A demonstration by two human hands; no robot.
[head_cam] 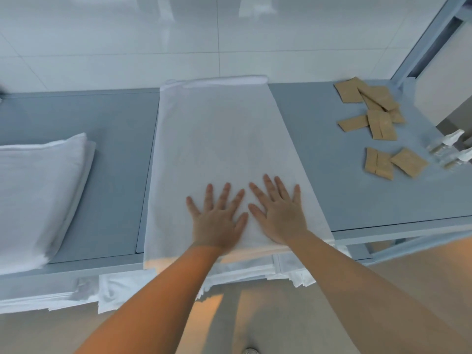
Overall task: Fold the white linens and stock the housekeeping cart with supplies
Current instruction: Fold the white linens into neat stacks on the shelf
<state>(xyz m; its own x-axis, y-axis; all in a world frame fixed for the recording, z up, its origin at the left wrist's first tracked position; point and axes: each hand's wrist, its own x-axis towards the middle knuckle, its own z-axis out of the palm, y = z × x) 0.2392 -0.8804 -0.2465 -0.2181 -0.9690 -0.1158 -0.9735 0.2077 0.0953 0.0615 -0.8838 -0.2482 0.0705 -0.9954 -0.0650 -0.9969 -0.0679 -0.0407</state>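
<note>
A long white linen (219, 139) lies flat across the grey cart top (339, 175), from its far edge to the near edge. My left hand (217, 218) and my right hand (278, 210) press flat on the linen's near end, side by side, fingers spread and straight. A stack of folded white linens (38, 190) sits at the left of the top. Several tan packets (378, 116) lie scattered at the right.
Small clear bottles (452, 152) stand at the right edge beside a grey box (452, 123). More white sheets (120, 290) lie on a lower shelf under the near edge. A metal frame (429, 44) rises at the far right. Glossy white floor tiles lie beyond.
</note>
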